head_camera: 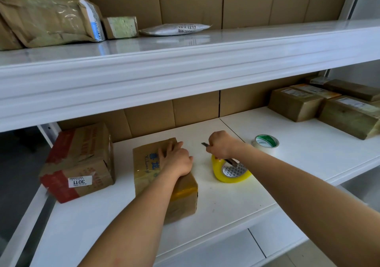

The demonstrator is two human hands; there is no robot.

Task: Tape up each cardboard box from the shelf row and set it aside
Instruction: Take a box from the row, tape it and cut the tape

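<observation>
The small brown cardboard box (164, 176), on the white shelf (226, 201), is being pressed flat by the left hand (176, 159), fingers straight. Right of the box, a slim utility knife (224, 155) is being gripped by the right hand (223, 144) above the yellow tape roll (230, 171). The blade should be kept clear of the left hand, and the tape cut cleanly.

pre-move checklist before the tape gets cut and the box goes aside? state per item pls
1. Left hand pressing down on the middle box: ok.
2. Right hand gripping the cutter: ok.
3. Yellow tape roll beside the box, under the right hand: ok.
4. Tape strip already laid over the box top: ok.
5. Strip cut free from the roll: cannot tell.
6. Bare white shelf in front for moving the box: ok.
</observation>
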